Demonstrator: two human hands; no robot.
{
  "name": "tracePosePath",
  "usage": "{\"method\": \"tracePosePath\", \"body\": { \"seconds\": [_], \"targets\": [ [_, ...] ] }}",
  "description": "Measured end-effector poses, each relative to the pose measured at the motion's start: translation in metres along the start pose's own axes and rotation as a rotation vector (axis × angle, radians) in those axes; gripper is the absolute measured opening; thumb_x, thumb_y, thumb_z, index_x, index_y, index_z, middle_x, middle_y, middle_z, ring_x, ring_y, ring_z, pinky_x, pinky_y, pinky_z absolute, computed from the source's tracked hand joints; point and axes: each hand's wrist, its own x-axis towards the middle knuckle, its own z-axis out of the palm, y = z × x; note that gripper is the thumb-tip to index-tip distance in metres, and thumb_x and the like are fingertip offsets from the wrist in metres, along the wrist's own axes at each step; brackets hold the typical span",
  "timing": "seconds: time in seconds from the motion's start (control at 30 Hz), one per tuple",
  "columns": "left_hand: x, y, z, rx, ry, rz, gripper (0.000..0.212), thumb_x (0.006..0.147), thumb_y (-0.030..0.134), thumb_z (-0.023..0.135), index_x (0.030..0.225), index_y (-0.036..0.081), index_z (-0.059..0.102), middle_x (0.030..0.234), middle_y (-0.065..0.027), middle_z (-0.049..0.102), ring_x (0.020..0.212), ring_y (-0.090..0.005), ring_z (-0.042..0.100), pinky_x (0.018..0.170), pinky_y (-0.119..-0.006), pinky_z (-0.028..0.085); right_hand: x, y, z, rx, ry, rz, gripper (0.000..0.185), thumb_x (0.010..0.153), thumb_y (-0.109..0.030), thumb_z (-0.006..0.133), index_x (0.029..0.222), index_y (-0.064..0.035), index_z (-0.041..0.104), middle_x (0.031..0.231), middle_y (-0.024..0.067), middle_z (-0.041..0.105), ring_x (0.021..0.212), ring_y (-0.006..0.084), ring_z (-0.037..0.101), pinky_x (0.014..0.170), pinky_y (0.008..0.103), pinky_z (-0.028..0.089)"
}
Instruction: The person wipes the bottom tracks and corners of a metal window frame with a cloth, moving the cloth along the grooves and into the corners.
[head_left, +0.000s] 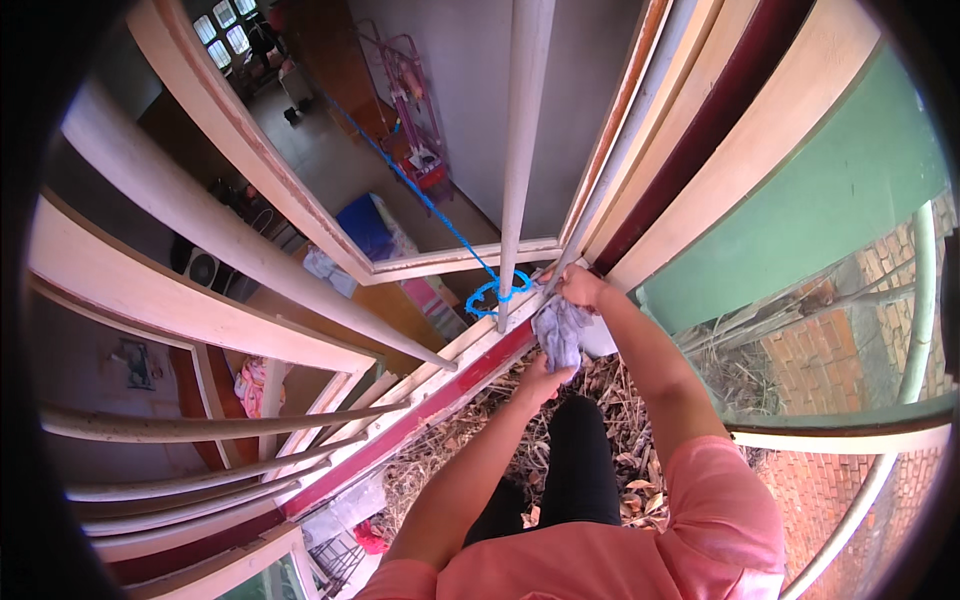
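A damp-looking greyish cloth (559, 334) hangs in folds in front of the window sill (525, 311). Its lower end is gripped in my left hand (540, 382). Higher up, my right hand (581, 287) holds the upper part of the cloth beside the foot of a slim window bar (596, 199), at the sill's right corner. The fingertips of that hand are partly hidden. A thicker white bar (517, 165) stands just to the left, with a blue rope (480, 300) looped around its foot.
Several more white bars (262, 232) cross the window on the left. An open green-paned sash (795, 195) stands at my right. Dry leaves (637, 487) cover the ground by my legs. Indoors are a pink metal stand (409, 97) and a bed-like surface with a blue item (367, 225).
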Motion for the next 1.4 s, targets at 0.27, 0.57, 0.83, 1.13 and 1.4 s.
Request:
{"method": "tracePosePath", "body": {
  "seconds": [0.27, 0.57, 0.83, 1.13, 1.4],
  "targets": [
    [0.015, -0.031, -0.004, 0.529, 0.166, 0.282, 0.026, 0.078, 0.024, 0.061, 0.087, -0.001, 0.060, 0.076, -0.0145, 0.062, 0.066, -0.0262, 0.059, 0.063, -0.036, 0.045, -0.041, -0.010, 0.060, -0.682, 0.408, 0.169, 0.053, 0.073, -0.003, 0.046, 0.126, 0.0003, 0.039, 0.135, 0.0164, 0.035, 0.098, 0.0326, 0.057, 0.081, 0.0388, 0.048],
    [-0.046, -0.064, -0.015, 0.376, 0.156, 0.594, 0.024, 0.074, 0.016, 0.059, 0.091, -0.001, 0.056, 0.089, -0.0154, 0.056, 0.080, -0.0298, 0.053, 0.072, -0.038, 0.042, -0.089, -0.024, 0.106, -0.023, 0.168, 0.022, 0.045, 0.071, 0.001, 0.051, 0.115, -0.0017, 0.051, 0.120, 0.0194, 0.049, 0.084, 0.0320, 0.061, 0.072, 0.0366, 0.050],
    [-0.034, -0.034, -0.016, -0.036, 0.231, 0.447, 0.036, 0.088, 0.019, 0.049, 0.118, -0.001, 0.046, 0.109, -0.0074, 0.055, 0.097, -0.0139, 0.049, 0.088, -0.028, 0.037, -0.073, -0.032, 0.083, -0.332, 0.742, -0.117, 0.042, 0.074, 0.001, 0.049, 0.116, 0.0006, 0.049, 0.122, 0.0216, 0.044, 0.094, 0.0359, 0.055, 0.077, 0.0402, 0.048],
    [-0.015, -0.048, -0.019, 0.024, 0.315, 0.303, 0.032, 0.087, 0.013, 0.049, 0.116, 0.000, 0.045, 0.107, -0.0102, 0.055, 0.097, -0.0163, 0.051, 0.085, -0.029, 0.040, -0.056, -0.046, 0.108, -0.693, 0.273, 0.042, 0.044, 0.077, -0.008, 0.046, 0.119, 0.0061, 0.042, 0.119, 0.0259, 0.042, 0.094, 0.0391, 0.055, 0.076, 0.0408, 0.050],
    [0.000, -0.037, -0.021, -0.108, 0.376, 0.433, 0.037, 0.082, 0.005, 0.055, 0.117, 0.000, 0.044, 0.108, -0.0084, 0.055, 0.094, -0.0161, 0.052, 0.083, -0.028, 0.042, -0.050, -0.060, 0.089, -0.919, 0.301, -0.120, 0.048, 0.080, -0.010, 0.044, 0.126, 0.0008, 0.037, 0.128, 0.0204, 0.039, 0.095, 0.0360, 0.055, 0.069, 0.0409, 0.052]
  ]
}}
